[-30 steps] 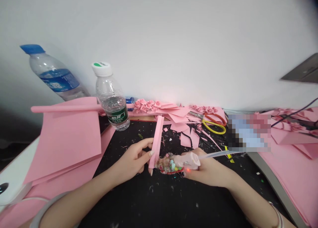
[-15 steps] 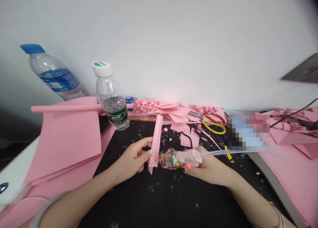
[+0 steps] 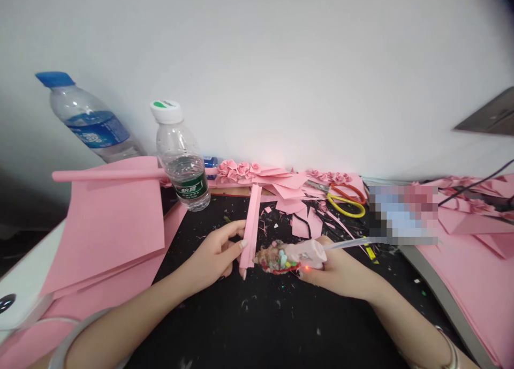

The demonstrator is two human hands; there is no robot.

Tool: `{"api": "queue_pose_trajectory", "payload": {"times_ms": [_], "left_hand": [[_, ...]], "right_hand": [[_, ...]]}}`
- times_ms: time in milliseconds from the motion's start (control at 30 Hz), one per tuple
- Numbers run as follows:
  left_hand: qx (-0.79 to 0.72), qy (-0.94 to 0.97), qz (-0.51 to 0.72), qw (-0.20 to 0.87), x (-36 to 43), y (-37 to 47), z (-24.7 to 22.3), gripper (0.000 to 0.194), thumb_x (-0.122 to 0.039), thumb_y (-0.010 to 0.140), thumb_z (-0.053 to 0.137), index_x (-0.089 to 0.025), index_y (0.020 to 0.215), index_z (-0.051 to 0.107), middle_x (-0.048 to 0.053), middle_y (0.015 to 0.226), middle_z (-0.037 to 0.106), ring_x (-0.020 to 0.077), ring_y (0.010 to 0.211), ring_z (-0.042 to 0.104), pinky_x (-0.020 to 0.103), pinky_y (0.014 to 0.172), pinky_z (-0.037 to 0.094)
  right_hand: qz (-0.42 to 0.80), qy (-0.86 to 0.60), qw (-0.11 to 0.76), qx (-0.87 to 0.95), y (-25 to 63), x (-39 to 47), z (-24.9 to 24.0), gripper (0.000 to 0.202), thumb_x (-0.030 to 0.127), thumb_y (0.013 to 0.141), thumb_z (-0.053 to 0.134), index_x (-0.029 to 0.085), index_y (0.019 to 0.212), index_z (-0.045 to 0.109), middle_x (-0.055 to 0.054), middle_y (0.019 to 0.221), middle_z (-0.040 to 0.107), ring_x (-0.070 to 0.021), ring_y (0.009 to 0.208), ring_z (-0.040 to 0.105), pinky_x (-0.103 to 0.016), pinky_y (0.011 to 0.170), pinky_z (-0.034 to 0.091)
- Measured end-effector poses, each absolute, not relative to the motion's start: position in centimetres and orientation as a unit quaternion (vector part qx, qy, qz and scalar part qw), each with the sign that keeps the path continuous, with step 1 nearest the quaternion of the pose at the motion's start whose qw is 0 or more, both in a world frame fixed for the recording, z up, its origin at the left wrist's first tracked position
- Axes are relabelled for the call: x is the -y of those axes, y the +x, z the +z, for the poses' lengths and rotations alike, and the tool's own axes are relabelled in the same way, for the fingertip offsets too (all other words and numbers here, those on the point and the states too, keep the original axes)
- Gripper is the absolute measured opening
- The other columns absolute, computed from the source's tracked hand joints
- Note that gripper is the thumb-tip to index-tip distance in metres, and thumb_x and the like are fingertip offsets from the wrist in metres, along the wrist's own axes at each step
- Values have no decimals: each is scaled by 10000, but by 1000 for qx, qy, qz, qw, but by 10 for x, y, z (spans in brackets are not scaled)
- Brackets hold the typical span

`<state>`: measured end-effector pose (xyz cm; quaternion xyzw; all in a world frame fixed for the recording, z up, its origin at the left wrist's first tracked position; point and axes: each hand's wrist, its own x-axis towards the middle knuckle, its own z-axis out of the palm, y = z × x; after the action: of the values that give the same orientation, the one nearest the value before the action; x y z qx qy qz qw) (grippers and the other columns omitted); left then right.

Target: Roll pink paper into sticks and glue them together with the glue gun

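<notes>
My left hand (image 3: pixel 222 251) is closed on a long folded strip of pink paper (image 3: pixel 252 219), thumb on its near face, fingers behind. The strip slants slightly right toward its far end. A pale pink hot glue gun (image 3: pixel 307 253) is gripped in my right hand (image 3: pixel 339 272), whose fingers are partly hidden behind it. Colourful lumps and brown, crusty material cover its front, and a small red light glows on its side. Its tip points left at the strip's lower part; whether they touch, I cannot tell. A translucent glue stick (image 3: pixel 349 245) sticks out of its back.
Two bottles, one green-labelled (image 3: pixel 187 179) and one blue-capped (image 3: pixel 90 117), stand at the left beside pink sheets (image 3: pixel 116 219). Paper roses (image 3: pixel 241 170), scissors (image 3: pixel 346 204) and scraps line the wall. More pink paper (image 3: pixel 474 283) lies right, by a blurred-out patch.
The paper strip has shifted slightly left and up, tilting a little more, with my left hand. The glue gun stays almost in the same place.
</notes>
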<state>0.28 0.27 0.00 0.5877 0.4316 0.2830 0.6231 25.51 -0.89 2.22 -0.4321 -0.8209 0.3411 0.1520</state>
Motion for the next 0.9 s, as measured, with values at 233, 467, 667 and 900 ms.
{"api": "queue_pose_trajectory", "payload": {"times_ms": [233,467,667,900], "left_hand": [[-426,585,287,627,-3,3,0,395,-269,896,445,-190,1282,415,48,854,628,69,455,550,147,353,319],[-428,580,291,629,-3,3,1,390,-265,892,448,-205,1277,430,96,1047,609,50,451,549,149,350,314],[-425,579,294,631,-3,3,0,410,-284,879,466,-207,1280,434,105,1077,596,65,464,568,158,346,324],[-422,580,291,633,-3,3,1,406,-280,886,456,-193,1282,420,96,1007,619,68,463,565,155,348,318]], "right_hand": [[395,-388,141,821,253,6,22,164,187,799,506,173,645,450,54,585,362,-69,509,323,-182,453,297],[353,-401,142,833,255,7,22,135,196,800,510,176,671,478,37,609,409,-89,546,377,-194,485,342],[348,-389,141,841,257,6,19,134,194,805,513,174,674,494,45,597,411,-85,537,370,-195,489,341],[350,-391,144,839,255,7,22,157,200,803,513,177,654,472,47,590,386,-81,523,357,-189,469,326]]}}
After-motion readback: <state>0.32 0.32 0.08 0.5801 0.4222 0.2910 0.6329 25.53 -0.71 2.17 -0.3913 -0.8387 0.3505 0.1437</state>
